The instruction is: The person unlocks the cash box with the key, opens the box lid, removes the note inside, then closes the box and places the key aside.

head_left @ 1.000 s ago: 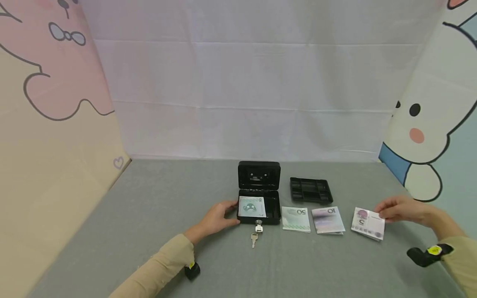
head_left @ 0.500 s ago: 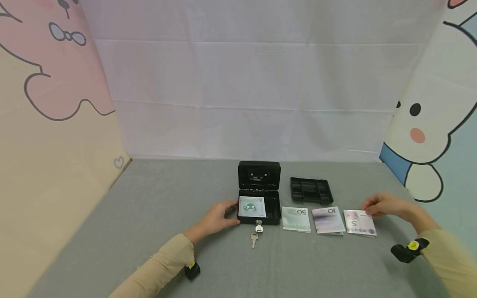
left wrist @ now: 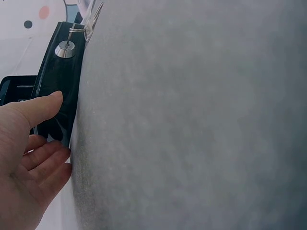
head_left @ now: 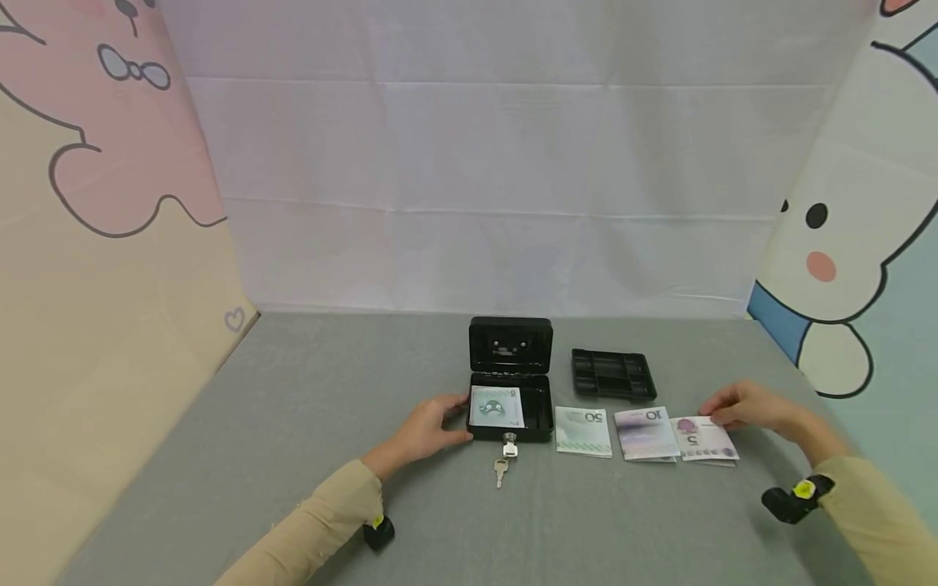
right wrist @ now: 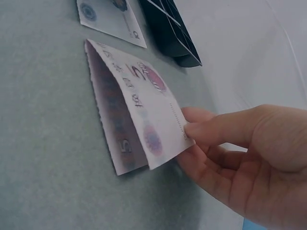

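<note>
A black cash box (head_left: 487, 435) stands with its lid raised, a folded banknote (head_left: 497, 407) lying in its left part. Keys (head_left: 501, 470) hang from the lock on its front. My left hand (head_left: 425, 427) rests at the box's left side, thumb by the front corner and fingers loosely bent. Between thumb and fingers, my right hand (head_left: 747, 407) pinches the edge of a folded 5 banknote (right wrist: 151, 110), its two halves partly spread. Left of that note lies a folded 10 banknote (head_left: 646, 435), and beyond it a folded green 50 banknote (head_left: 583, 433).
A black compartment tray (head_left: 614, 376) lies behind the banknotes, right of the box. Grey cloth covers the table (head_left: 330, 358). A white sheet (head_left: 498, 163) closes off the back, and printed cartoon panels flank both sides.
My right hand has moved left with the folded 5 banknote, bringing it beside the 10 banknote. My left hand has stayed at the cash box.
</note>
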The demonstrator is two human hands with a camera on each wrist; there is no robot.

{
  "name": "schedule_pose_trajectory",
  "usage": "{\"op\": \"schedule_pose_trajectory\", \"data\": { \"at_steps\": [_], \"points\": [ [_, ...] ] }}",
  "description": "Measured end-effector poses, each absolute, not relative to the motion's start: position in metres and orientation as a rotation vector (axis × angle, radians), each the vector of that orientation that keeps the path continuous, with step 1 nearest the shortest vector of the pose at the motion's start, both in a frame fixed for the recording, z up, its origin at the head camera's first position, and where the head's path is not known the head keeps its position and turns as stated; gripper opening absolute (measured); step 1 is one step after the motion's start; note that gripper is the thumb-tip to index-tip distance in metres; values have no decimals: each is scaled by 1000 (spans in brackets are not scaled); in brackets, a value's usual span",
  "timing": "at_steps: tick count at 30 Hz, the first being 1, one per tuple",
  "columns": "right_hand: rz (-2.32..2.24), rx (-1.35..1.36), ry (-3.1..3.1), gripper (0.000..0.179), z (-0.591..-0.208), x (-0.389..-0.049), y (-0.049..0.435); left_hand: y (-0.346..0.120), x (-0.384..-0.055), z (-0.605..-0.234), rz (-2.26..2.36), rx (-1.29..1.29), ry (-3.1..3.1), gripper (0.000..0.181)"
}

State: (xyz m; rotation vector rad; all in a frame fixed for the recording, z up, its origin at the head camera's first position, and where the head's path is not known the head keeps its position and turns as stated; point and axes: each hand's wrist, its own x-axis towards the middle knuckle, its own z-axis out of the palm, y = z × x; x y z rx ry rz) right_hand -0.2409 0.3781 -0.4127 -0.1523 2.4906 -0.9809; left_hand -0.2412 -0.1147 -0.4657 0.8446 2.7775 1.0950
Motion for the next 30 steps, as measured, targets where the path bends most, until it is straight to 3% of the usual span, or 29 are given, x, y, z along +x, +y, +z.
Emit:
{"op": "schedule_pose_trajectory", "data": {
  "at_steps": [17, 30],
  "points": [
    [-982, -184, 2558, 35, -402, -238, 383, -114, -242, -467, 1097, 832, 2774, 60],
    [-946, -274, 2633, 51, -372, -243, 324, -115, -242, -466, 1100, 856, 2767, 60]
  ]
}}
